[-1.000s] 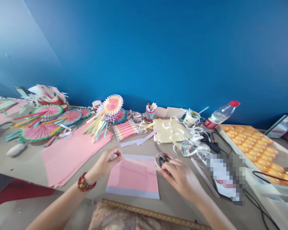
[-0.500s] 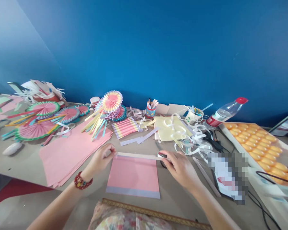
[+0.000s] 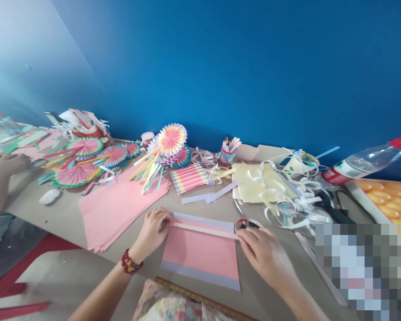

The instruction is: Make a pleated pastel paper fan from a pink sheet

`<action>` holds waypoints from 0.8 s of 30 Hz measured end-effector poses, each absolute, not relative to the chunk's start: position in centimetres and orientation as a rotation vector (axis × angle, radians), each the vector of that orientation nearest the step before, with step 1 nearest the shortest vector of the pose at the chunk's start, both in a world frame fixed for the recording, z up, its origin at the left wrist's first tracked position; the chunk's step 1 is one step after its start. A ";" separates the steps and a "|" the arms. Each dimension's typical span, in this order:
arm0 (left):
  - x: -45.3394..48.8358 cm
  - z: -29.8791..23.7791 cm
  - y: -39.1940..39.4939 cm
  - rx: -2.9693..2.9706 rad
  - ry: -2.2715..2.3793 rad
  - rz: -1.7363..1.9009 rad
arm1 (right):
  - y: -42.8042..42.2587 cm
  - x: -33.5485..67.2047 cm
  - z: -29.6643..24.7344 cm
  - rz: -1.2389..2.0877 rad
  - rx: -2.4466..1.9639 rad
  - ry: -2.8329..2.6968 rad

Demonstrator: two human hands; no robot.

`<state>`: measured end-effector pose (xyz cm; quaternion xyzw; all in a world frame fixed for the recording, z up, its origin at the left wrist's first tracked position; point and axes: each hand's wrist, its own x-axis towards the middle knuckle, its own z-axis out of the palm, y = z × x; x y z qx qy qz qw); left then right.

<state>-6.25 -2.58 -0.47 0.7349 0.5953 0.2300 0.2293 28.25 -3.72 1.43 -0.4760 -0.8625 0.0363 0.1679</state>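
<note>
A pink sheet of paper point(image 3: 200, 249) with a lilac band along its far and near edges lies flat before me. A narrow white strip point(image 3: 205, 231), perhaps tape, is stretched across it, just nearer than the far lilac band. My left hand point(image 3: 157, 229), with a beaded bracelet at the wrist, pinches the strip's left end beside the sheet. At the right edge my right hand point(image 3: 262, 245) has its fingers closed on the other end. Behind those fingers lie scissors point(image 3: 249, 223), partly hidden.
Pink sheets point(image 3: 120, 205) and paper fans point(image 3: 172, 140) lie to the left, near another person's hand point(image 3: 11, 165). A pleated paper point(image 3: 190, 177), pen cup point(image 3: 227, 155), yellow sheets point(image 3: 260, 180), curled white strips point(image 3: 296, 209) and a bottle point(image 3: 361, 165) stand or lie farther back.
Both hands have drawn the white strip nearer to me, off the far lilac band and onto the pink. The view has turned left, bringing another person's hands into sight.
</note>
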 end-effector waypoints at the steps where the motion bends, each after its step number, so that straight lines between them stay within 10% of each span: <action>1: -6.3 -0.6 -2.6 2.030 1.660 0.631 | -3.7 28.2 1.4 0.078 -1.344 -2.461; 24: -5.7 -1.1 -1.6 2.151 1.740 0.635 | -3.3 28.0 1.3 -0.053 -1.321 -2.520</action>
